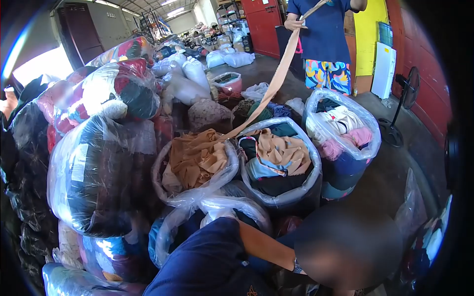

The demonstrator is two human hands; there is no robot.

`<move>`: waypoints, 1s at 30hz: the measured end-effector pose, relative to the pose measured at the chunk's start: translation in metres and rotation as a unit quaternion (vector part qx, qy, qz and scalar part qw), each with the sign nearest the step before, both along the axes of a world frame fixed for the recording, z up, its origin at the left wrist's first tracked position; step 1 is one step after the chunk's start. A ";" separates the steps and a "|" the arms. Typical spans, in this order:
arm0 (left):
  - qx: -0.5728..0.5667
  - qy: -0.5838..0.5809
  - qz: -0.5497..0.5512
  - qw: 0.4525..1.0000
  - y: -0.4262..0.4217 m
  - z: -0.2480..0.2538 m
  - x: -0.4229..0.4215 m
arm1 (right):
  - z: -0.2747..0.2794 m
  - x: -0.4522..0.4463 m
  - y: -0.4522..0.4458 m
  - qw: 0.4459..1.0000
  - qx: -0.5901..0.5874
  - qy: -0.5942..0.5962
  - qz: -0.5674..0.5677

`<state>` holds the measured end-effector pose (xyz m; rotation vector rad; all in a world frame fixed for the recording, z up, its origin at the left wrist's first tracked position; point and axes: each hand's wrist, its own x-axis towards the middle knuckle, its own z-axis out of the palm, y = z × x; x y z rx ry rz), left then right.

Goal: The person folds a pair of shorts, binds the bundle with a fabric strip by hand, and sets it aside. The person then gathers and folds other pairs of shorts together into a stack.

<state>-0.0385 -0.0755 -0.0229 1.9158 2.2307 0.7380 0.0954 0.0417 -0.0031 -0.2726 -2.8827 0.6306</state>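
Note:
From the bottom edge my left arm, in a navy sleeve, bends across to the right. A patterned band circles its wrist. My left hand [316, 274] lies in a blurred patch, so its fingers do not show. Skin tones further right in that patch may be my right hand, but I cannot make it out. A dark shape fills the patch's upper part; its kind is hidden. Close to my forearm stands a clear plastic bag [165, 237] with dark cloth inside. Beyond it are open bags of brown fabric [197, 158] and tan fabric [284, 150].
A co-worker [323, 34] stands opposite, holding a long tan cloth strip [276, 81] that runs down to the brown fabric. Stuffed bags [91, 172] are piled at left. Another open bag [340, 123] stands at right, near a standing fan [407, 89]. White sacks [195, 74] lie behind.

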 end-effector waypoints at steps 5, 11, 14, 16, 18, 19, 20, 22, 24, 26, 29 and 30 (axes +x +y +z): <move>0.009 -0.132 -0.115 0.985 0.001 -0.005 -0.011 | 0.016 0.004 -0.004 0.998 -0.035 -0.021 0.047; 0.002 -0.477 -0.142 0.867 0.014 -0.016 -0.022 | 0.021 -0.003 -0.015 0.998 0.010 0.060 -0.001; -0.014 -0.553 -0.140 0.821 0.015 -0.022 -0.027 | 0.020 0.001 -0.018 0.990 0.062 0.118 -0.034; -0.091 -0.614 -0.102 0.778 0.015 -0.024 -0.027 | 0.029 0.005 -0.023 0.980 0.145 0.134 -0.027; -0.061 -0.555 -0.144 0.817 0.015 -0.015 -0.028 | 0.036 0.006 -0.025 0.977 0.153 0.147 -0.039; -0.027 -0.488 -0.183 0.853 0.014 -0.007 -0.032 | 0.036 0.007 -0.025 0.990 0.060 0.119 -0.051; -0.029 -0.491 -0.185 0.851 0.012 -0.004 -0.034 | 0.038 0.008 -0.024 0.993 -0.034 0.092 -0.062; 0.061 -0.265 -0.215 0.938 0.009 0.001 -0.035 | 0.047 0.003 -0.023 0.983 -0.153 0.060 -0.076; -0.002 -0.197 -0.180 0.964 0.006 0.015 -0.036 | 0.040 0.001 -0.014 0.926 -0.356 -0.013 -0.123; -0.060 -0.212 -0.155 0.963 0.004 0.012 -0.038 | 0.052 0.005 -0.012 0.917 -0.374 0.042 -0.134; -0.082 -0.363 -0.155 0.915 0.001 0.002 -0.038 | 0.052 0.011 -0.002 0.893 -0.419 0.102 -0.129; -0.038 -0.495 -0.147 0.856 0.002 -0.011 -0.035 | 0.052 0.012 0.001 0.893 -0.413 0.139 -0.115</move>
